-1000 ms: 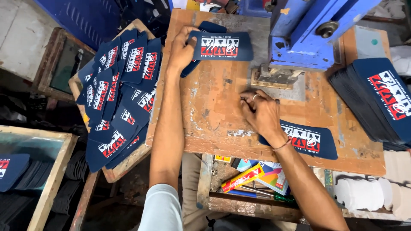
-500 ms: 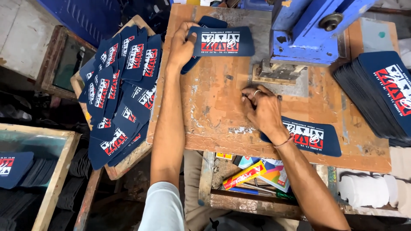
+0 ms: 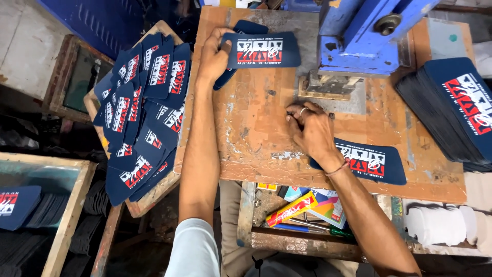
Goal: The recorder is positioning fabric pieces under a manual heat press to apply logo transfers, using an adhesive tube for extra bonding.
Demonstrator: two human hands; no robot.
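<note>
My left hand (image 3: pixel 214 55) grips the left end of a dark blue printed card (image 3: pixel 264 50) lying flat at the far side of the worn wooden table (image 3: pixel 256 133), over another blue card beneath it. My right hand (image 3: pixel 309 128) rests on the table with fingers pinched together, just in front of the blue press machine (image 3: pixel 353 36) and its metal base plate (image 3: pixel 328 84). Whether the fingers pinch something small I cannot tell. Another dark blue printed card (image 3: pixel 374 161) lies under my right wrist near the table's front edge.
A fanned heap of several blue cards (image 3: pixel 141 113) covers a board to the left. A tall stack of blue cards (image 3: pixel 453 110) sits at the right. Below the table, a shelf holds a yellow tube (image 3: pixel 292 209) and packets. A wooden box (image 3: pixel 31 205) at lower left holds more cards.
The view has shifted slightly. My right hand has moved a little toward the press base, and my left hand keeps hold of the far card.
</note>
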